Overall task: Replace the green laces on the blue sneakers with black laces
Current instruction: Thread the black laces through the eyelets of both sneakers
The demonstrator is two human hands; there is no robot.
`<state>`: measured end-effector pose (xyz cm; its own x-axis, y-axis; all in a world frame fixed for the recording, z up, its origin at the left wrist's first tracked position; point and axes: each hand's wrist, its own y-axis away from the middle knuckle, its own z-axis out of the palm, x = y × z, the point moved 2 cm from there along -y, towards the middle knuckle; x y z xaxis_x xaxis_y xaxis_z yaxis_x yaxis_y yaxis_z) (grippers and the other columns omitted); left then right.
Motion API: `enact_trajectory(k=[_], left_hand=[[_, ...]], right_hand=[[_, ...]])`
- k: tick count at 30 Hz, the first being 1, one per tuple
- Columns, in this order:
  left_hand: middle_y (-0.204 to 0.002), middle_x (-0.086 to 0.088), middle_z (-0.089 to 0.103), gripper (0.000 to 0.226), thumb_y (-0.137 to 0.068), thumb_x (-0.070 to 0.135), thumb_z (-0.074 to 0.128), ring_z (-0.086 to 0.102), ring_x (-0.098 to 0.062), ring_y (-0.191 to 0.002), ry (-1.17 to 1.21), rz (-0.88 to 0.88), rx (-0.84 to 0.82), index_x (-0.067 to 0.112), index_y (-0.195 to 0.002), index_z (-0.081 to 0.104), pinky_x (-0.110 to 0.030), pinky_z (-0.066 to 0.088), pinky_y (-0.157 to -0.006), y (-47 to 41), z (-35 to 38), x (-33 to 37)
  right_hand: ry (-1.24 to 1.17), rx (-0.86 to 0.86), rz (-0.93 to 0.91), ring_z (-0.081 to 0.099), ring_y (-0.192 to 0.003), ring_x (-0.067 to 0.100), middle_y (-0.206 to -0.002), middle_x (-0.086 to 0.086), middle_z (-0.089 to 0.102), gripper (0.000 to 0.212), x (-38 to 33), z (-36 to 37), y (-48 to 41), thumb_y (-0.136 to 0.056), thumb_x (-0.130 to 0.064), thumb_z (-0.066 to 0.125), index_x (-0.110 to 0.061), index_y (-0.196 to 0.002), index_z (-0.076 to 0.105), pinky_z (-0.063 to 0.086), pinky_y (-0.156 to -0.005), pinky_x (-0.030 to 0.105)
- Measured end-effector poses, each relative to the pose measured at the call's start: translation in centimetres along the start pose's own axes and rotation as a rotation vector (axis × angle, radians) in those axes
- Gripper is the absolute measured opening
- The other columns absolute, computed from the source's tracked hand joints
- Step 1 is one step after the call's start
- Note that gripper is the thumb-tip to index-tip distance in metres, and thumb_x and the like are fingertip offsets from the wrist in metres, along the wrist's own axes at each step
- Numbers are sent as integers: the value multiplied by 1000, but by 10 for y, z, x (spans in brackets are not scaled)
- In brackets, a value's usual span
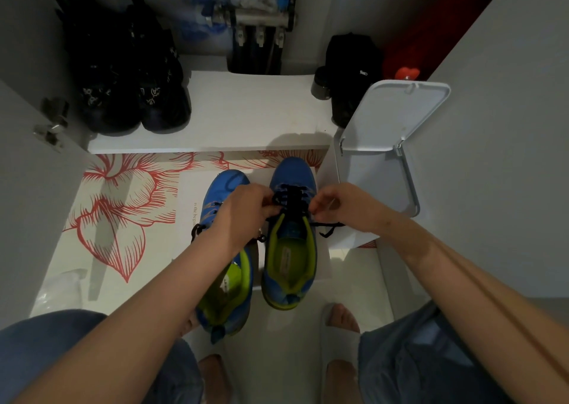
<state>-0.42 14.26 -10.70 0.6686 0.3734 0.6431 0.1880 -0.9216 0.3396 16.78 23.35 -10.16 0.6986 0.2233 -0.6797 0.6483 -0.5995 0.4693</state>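
Two blue sneakers with lime-green lining stand side by side on the floor, toes pointing away from me. The right sneaker has a black lace threaded through its eyelets. My left hand pinches the lace at the left side of the eyelets. My right hand pinches the other lace end at the right side, and a loose black tail trails below it. The left sneaker lies partly under my left forearm, with a dark lace end showing at its left. No green lace is visible.
A white bin with its lid open stands close on the right. A white shelf ahead carries black shoes and a black bag. A flower-printed paper covers the floor. My feet in slippers are below.
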Motion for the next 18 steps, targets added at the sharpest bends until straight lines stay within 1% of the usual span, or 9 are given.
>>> enact_trajectory(k=[3, 5, 7, 9, 11, 13, 14, 16, 18], left_hand=[[-61, 18, 47, 7, -91, 15, 59, 42, 5, -48, 23, 42, 13, 14, -93, 66, -3, 34, -41, 3, -1, 1], [-61, 19, 47, 6, -91, 16, 59, 43, 6, -45, 13, 45, 28, 20, -90, 63, -2, 34, -41, 4, -1, 1], [-62, 19, 48, 12, -92, 15, 58, 46, 8, -43, 12, 63, 49, 24, -83, 56, -4, 35, -41, 4, -1, 1], [-69, 15, 54, 16, -94, 12, 53, 49, 4, -53, 4, 99, 29, 25, -84, 52, -9, 35, -42, 3, 2, 1], [-83, 3, 61, 13, -95, 7, 46, 53, -8, -64, -49, 123, -6, 16, -95, 54, -18, 39, -46, 3, 3, 3], [-84, -6, 60, 19, -92, -1, 42, 53, -18, -63, -110, 119, -20, 14, -100, 51, -37, 46, -50, 4, 4, 5], [-81, -7, 58, 21, -91, -3, 40, 53, -20, -61, -118, 112, -19, 14, -99, 48, -40, 49, -51, 5, 4, 5], [-76, -4, 54, 23, -91, -5, 37, 52, -22, -60, -111, 97, -18, 15, -98, 46, -40, 50, -50, 6, 6, 4], [-79, -2, 55, 24, -90, -5, 37, 51, -20, -61, -119, 83, -8, 14, -101, 46, -37, 47, -50, 6, 6, 5]], right_hand=[[-5, 48, -15, 57, -76, 11, -85, -3, 63, 9, -1, 6, -1, -81, -11, 71, -12, -90, 67, 48, -78, 26], [-9, 60, -14, 54, -71, 6, -79, -10, 60, 8, -1, 9, -1, -81, -12, 71, -14, -87, 66, 46, -74, 22], [0, 43, -35, 51, -68, 1, -75, -13, 57, 7, -3, 10, -1, -83, -10, 69, -13, -86, 64, 42, -69, 11], [49, 34, -64, 51, -71, 3, -76, -12, 55, 5, -5, 12, 0, -87, -9, 63, -13, -87, 61, 39, -66, 7], [123, 64, -68, 51, -78, 8, -81, -9, 54, 2, -8, 13, 1, -92, -13, 57, -15, -91, 57, 39, -69, 16], [207, 103, -83, 49, -79, 9, -84, -8, 51, 2, -12, 15, 3, -95, -18, 53, -17, -94, 53, 37, -71, 22], [239, 121, -106, 49, -77, 10, -84, -7, 51, 4, -15, 15, 5, -95, -19, 51, -16, -96, 53, 36, -70, 23], [275, 148, -150, 49, -75, 11, -85, -5, 50, 8, -20, 16, 8, -96, -19, 50, -13, -99, 53, 35, -67, 24], [281, 147, -169, 49, -75, 12, -86, -4, 51, 10, -24, 16, 10, -97, -18, 49, -10, -101, 54, 37, -67, 25]])
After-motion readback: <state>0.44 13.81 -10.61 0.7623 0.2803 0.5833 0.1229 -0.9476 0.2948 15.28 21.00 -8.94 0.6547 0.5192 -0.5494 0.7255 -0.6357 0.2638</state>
